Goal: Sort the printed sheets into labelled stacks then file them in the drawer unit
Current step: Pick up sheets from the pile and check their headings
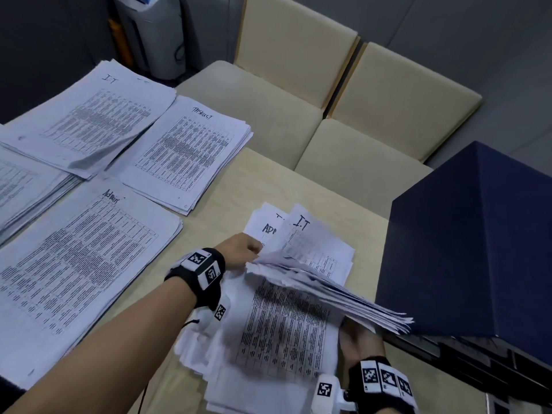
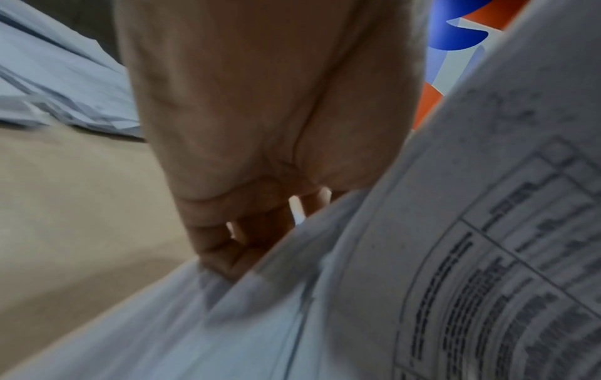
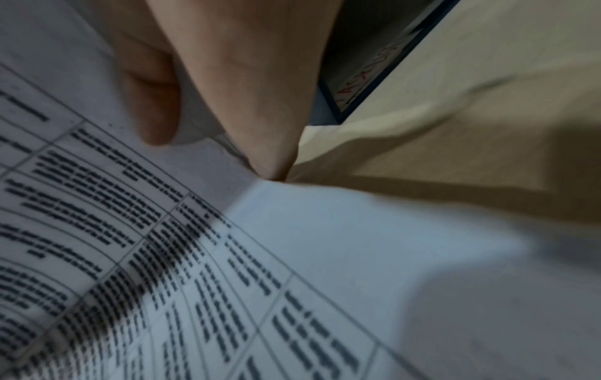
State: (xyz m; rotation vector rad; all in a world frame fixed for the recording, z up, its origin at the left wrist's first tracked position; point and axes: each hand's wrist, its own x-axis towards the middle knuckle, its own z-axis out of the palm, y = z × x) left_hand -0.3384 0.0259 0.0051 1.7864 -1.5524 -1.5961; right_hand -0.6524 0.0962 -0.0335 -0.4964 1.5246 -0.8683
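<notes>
A loose pile of printed sheets lies at the near middle of the table. Both hands lift a thick wad of sheets off it, fanned and tilted. My left hand grips the wad's left edge, fingers tucked under the paper. My right hand holds the right end from below, its thumb lying on a printed sheet. Sheets marked "I.T" and "Ad.." show at the pile's far end. Labelled stacks lie to the left: "I.T", a task list stack, "Admin".
The dark blue drawer unit stands at the right, close to the lifted wad; its front with a red-lettered label shows in the right wrist view. Another paper stack lies at the far left. Beige chairs stand beyond the table.
</notes>
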